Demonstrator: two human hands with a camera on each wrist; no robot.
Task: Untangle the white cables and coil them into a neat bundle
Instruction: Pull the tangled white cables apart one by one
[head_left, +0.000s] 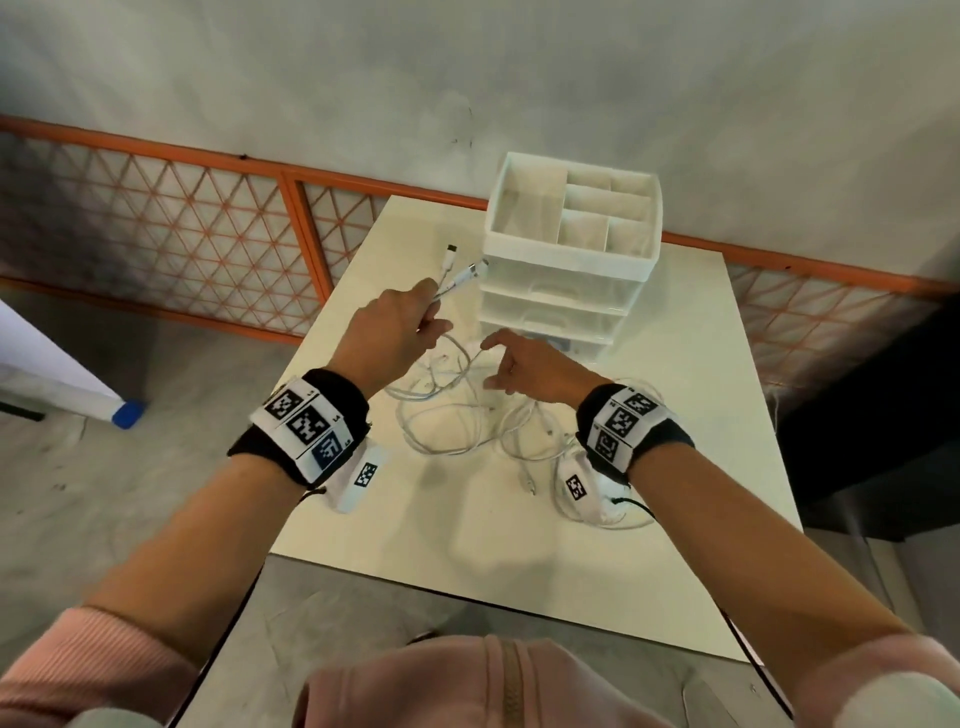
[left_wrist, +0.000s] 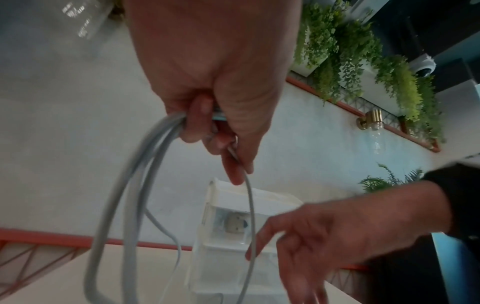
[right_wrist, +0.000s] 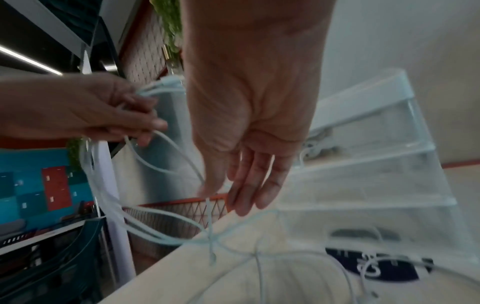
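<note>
A tangle of white cables (head_left: 457, 421) lies on the cream table (head_left: 498, 551), in front of my hands. My left hand (head_left: 402, 327) is raised above it and grips several strands; two connector ends (head_left: 470, 270) stick out past its fingers. In the left wrist view the left hand (left_wrist: 221, 123) curls round the strands, which hang down in loops (left_wrist: 135, 185). My right hand (head_left: 519, 364) hovers to the right with straight, spread fingers (right_wrist: 249, 185). One thin strand (right_wrist: 209, 207) runs past its thumb and forefinger; no pinch shows.
A white drawer organizer (head_left: 571, 244) with open top compartments stands just behind the hands. The table's near edge (head_left: 467, 597) and left edge drop to a grey floor. An orange lattice railing (head_left: 208, 234) runs along the wall behind.
</note>
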